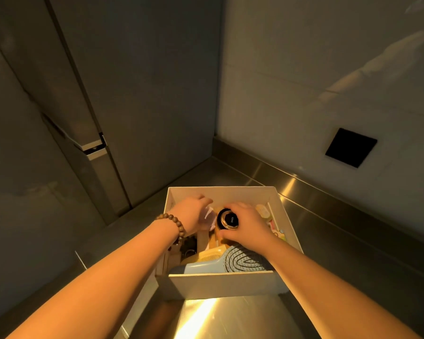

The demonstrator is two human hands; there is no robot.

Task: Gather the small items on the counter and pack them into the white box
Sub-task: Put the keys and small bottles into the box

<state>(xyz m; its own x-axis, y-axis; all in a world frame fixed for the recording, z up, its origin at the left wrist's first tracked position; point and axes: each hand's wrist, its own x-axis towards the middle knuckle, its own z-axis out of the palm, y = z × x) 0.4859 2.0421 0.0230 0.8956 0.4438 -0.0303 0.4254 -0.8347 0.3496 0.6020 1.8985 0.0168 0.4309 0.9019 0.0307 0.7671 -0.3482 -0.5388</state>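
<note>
The white box stands open on the steel counter. Both my hands reach inside it. My right hand grips a black round-capped bottle near the box's middle. My left hand, with a wooden bead bracelet on the wrist, is closed on a pale crumpled wrapper just left of the bottle. A light blue hairbrush lies along the box's near side, with a yellow comb beside it. Small colourful packets sit at the right wall.
The counter runs into a corner: a dark tall panel with a metal handle on the left, a pale wall with a black square plate on the right. A raised steel lip edges the back. Bright glare lies on the counter before the box.
</note>
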